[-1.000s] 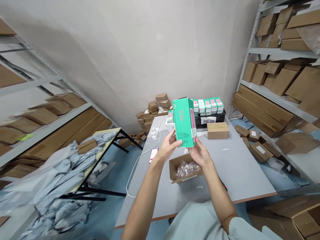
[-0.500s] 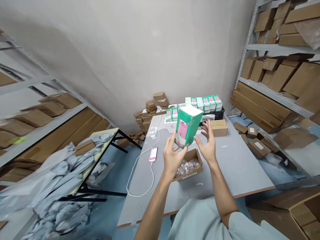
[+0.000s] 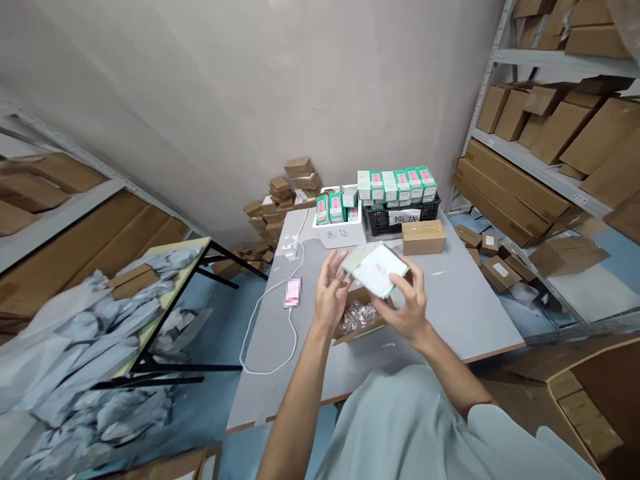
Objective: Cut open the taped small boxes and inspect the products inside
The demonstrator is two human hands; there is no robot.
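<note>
A green and white product carton point(image 3: 380, 272) is held tilted over the table, its white end turned up toward me. My right hand point(image 3: 407, 303) grips it from the right, thumb and fingers around its edge. Beside its left side is my left hand point(image 3: 331, 293), fingers curved and apart; whether the fingertips touch the carton I cannot tell. Beneath both hands sits an open cardboard box point(image 3: 361, 333) with clear bubble wrap point(image 3: 357, 316) inside, partly hidden by the hands and carton.
Behind stand a white bin point(image 3: 340, 235) and a black crate point(image 3: 380, 220) with similar cartons. A closed cardboard box point(image 3: 423, 238) is at right. A phone point(image 3: 293, 292) with a white cable point(image 3: 245, 343) lies left. Shelves and a side table point(image 3: 200, 250) flank the table.
The carton has turned from showing its printed pink front to showing its white end, and sits lower. My right hand has taken hold of it; my left hand has loosened from its base.
</note>
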